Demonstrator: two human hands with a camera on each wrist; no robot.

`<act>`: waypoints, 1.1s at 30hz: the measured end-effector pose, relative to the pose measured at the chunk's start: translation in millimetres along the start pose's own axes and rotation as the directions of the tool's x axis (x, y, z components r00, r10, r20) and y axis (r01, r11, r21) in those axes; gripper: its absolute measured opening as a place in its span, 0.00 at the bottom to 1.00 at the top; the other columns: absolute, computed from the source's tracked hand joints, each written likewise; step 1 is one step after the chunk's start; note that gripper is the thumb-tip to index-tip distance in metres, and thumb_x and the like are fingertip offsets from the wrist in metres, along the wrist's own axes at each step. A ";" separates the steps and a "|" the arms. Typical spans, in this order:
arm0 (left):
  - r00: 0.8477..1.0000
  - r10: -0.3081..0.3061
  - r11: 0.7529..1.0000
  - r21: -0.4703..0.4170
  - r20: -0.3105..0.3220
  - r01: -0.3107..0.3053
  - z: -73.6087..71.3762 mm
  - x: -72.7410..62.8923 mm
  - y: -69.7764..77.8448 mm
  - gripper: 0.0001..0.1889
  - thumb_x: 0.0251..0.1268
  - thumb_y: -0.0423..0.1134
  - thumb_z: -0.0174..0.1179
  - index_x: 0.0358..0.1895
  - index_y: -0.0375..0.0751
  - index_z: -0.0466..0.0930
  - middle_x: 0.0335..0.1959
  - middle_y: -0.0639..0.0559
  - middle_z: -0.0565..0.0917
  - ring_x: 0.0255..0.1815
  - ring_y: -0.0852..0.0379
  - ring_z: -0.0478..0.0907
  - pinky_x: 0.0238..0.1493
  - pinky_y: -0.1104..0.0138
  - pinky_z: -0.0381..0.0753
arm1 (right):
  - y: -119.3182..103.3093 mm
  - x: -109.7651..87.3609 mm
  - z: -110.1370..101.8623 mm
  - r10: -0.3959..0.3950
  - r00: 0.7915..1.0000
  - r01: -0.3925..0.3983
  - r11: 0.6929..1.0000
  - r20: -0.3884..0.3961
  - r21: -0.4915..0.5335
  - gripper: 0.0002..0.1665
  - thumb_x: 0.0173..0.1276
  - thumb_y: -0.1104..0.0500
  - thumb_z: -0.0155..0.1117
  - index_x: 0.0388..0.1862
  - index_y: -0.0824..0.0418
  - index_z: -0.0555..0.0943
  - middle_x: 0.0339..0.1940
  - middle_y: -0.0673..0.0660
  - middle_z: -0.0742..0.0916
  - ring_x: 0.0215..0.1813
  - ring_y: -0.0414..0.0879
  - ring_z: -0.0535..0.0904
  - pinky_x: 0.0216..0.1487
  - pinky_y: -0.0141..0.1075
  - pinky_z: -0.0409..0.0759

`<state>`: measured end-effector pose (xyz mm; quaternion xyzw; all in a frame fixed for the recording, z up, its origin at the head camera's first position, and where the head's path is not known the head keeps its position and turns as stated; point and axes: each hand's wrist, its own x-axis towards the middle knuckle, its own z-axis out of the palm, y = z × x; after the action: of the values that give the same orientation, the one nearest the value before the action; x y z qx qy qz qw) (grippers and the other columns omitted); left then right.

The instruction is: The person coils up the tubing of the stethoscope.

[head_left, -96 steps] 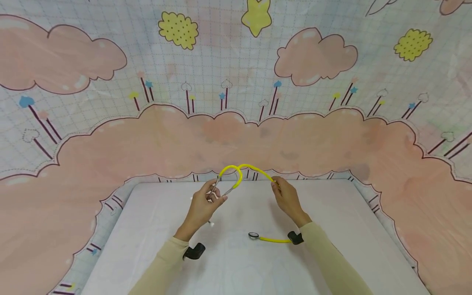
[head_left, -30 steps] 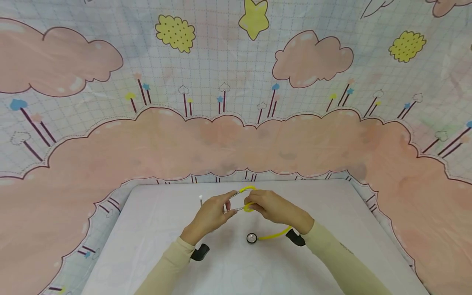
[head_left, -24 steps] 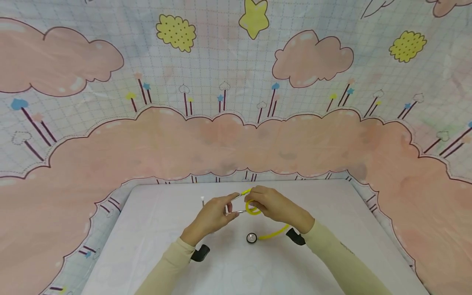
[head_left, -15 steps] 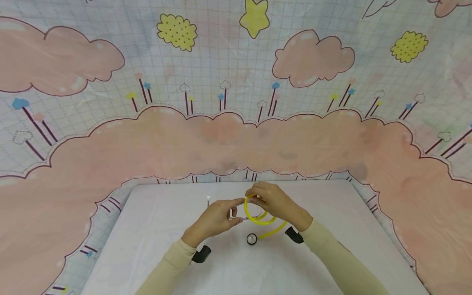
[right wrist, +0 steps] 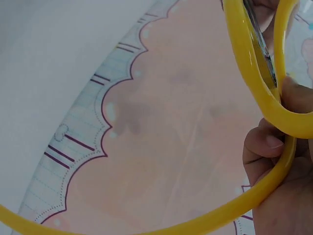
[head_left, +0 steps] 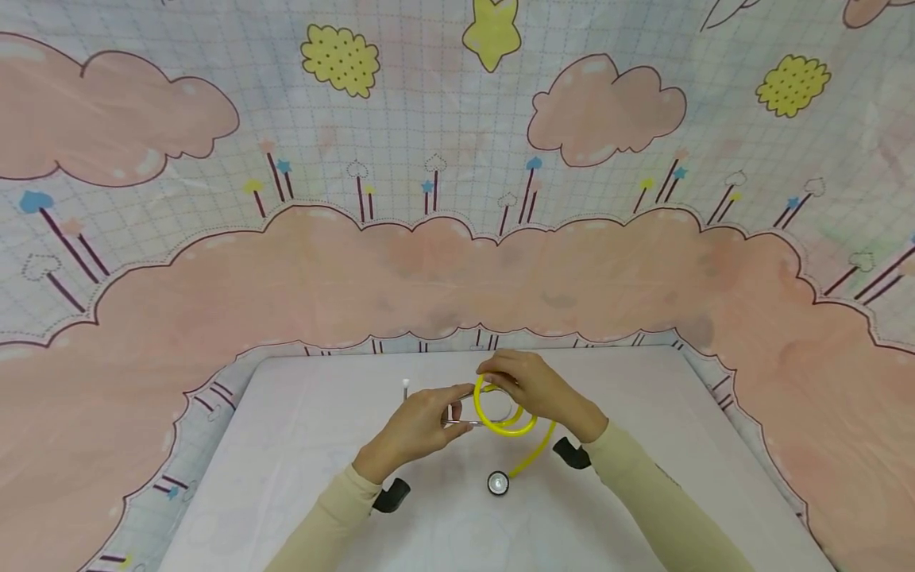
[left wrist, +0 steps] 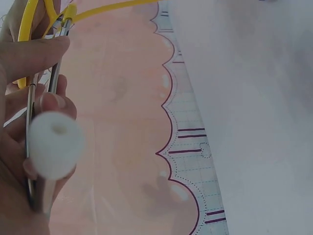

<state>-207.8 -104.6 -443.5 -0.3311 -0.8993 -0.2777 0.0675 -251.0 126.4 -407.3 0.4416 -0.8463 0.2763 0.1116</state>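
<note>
Low in the frame's centre, the left hand [head_left: 411,425] grips the metal tubes [left wrist: 55,73]; the right hand [head_left: 527,384] pinches the yellow tubing [head_left: 508,433]. Ideally, its loops should curve gently, unkinked.

Ear tip [left wrist: 57,146] blurry, L wrist cam; tube [right wrist: 244,204] cut off, R wrist cam; print [head_left: 668,476] on R sleeve [head_left: 661,508] too small.

Hands: two, one left hand [head_left: 415,429], one right hand [head_left: 532,385]. Sleeves [head_left: 322,516]: two. Black wrist pieces [head_left: 391,496]: two. Yellow stethoscope [head_left: 509,434]: one, with one round chest piece [head_left: 498,483], two metal tubes [left wrist: 55,73], one white ear tip [head_left: 406,383] showing in head view. White table [head_left: 286,477]: one. Backdrop [head_left: 429,278]: one, printed with one big yellow star [head_left: 492,33], two yellow dotted patches [head_left: 341,61], three pink clouds [head_left: 608,111] up top, two cut off by edges.
</note>
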 end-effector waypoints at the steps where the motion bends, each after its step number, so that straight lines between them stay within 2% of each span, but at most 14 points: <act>1: 1.000 0.009 1.000 0.008 -0.012 -0.009 0.1 -0.3 -0.1 0.29 0.58 0.44 0.71 0.64 0.45 0.74 0.28 0.65 0.76 0.22 0.70 0.66 0.25 0.76 0.68 | 0.6 0.1 -0.6 0.015 1.000 -0.015 1.000 0.008 0.008 0.09 0.68 0.63 0.65 0.47 0.60 0.84 0.40 0.51 0.87 0.38 0.40 0.82 0.41 0.28 0.81; 6: 0.995 0.070 0.997 0.032 -0.069 -0.067 1.5 -1.8 -1.6 0.36 0.58 0.43 0.71 0.70 0.51 0.67 0.28 0.64 0.76 0.21 0.70 0.63 0.24 0.76 0.66 | 5.3 -0.2 -4.8 0.121 0.991 -0.127 0.984 0.054 0.123 0.10 0.70 0.56 0.63 0.46 0.56 0.85 0.40 0.50 0.88 0.36 0.38 0.79 0.40 0.29 0.81; 10: 0.990 0.113 0.994 0.018 -0.078 -0.112 2.6 -3.0 -3.0 0.38 0.59 0.42 0.70 0.73 0.54 0.65 0.28 0.63 0.76 0.20 0.71 0.62 0.24 0.77 0.66 | 10.7 -1.2 -6.3 0.211 0.973 -0.227 0.945 0.091 0.236 0.10 0.71 0.56 0.62 0.46 0.56 0.86 0.41 0.51 0.88 0.40 0.40 0.82 0.43 0.30 0.82; 15: 0.990 0.125 0.992 -0.003 -0.068 -0.126 3.5 -2.5 -3.7 0.37 0.60 0.41 0.70 0.73 0.53 0.65 0.28 0.62 0.75 0.20 0.71 0.63 0.25 0.78 0.67 | 16.8 -1.4 -4.0 0.279 0.951 -0.307 0.900 0.133 0.309 0.11 0.71 0.57 0.61 0.47 0.57 0.86 0.44 0.54 0.88 0.43 0.43 0.84 0.47 0.30 0.83; 22: 0.993 0.101 0.994 -0.024 -0.058 -0.102 3.8 -1.3 -3.3 0.39 0.59 0.42 0.71 0.74 0.51 0.64 0.27 0.61 0.73 0.23 0.70 0.64 0.26 0.77 0.68 | 23.8 -1.3 3.3 0.318 0.940 -0.341 0.866 0.122 0.365 0.12 0.72 0.54 0.60 0.46 0.58 0.86 0.39 0.54 0.87 0.37 0.44 0.80 0.41 0.31 0.81; 25: 0.992 0.095 0.992 -0.071 -0.089 -0.101 3.7 -0.3 -4.4 0.39 0.58 0.40 0.71 0.73 0.51 0.65 0.26 0.59 0.72 0.24 0.68 0.65 0.27 0.76 0.69 | 28.7 -2.9 9.2 0.314 0.943 -0.333 0.860 0.113 0.386 0.11 0.73 0.58 0.60 0.47 0.60 0.85 0.36 0.55 0.86 0.35 0.44 0.78 0.39 0.31 0.79; 28: 0.987 0.107 0.986 -0.118 -0.118 -0.121 2.8 1.6 -4.9 0.39 0.58 0.38 0.72 0.73 0.51 0.65 0.26 0.57 0.72 0.24 0.67 0.65 0.27 0.75 0.69 | 33.0 -5.4 16.1 0.298 0.949 -0.315 0.860 0.106 0.401 0.10 0.71 0.64 0.61 0.48 0.64 0.84 0.38 0.59 0.87 0.36 0.44 0.78 0.41 0.31 0.79; 31: 0.987 0.105 0.983 -0.139 -0.123 -0.122 1.5 3.5 -4.8 0.37 0.57 0.38 0.72 0.72 0.51 0.66 0.26 0.57 0.72 0.24 0.67 0.65 0.27 0.75 0.69 | 33.6 -8.1 21.6 0.301 0.948 -0.318 0.865 0.104 0.388 0.11 0.70 0.67 0.61 0.49 0.64 0.84 0.42 0.61 0.88 0.39 0.44 0.78 0.44 0.31 0.78; 33: 0.990 0.085 0.984 -0.148 -0.113 -0.101 1.2 4.2 -4.8 0.36 0.58 0.38 0.71 0.70 0.49 0.67 0.27 0.58 0.72 0.24 0.68 0.65 0.26 0.75 0.69 | 31.5 -9.4 23.6 0.316 0.942 -0.335 0.861 0.115 0.383 0.11 0.71 0.66 0.60 0.50 0.63 0.84 0.40 0.62 0.88 0.38 0.45 0.79 0.43 0.32 0.78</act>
<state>-214.0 -104.6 -445.3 -0.3617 -0.8540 -0.3596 0.1023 -269.6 133.9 -442.4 0.3123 -0.8372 0.4462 -0.0488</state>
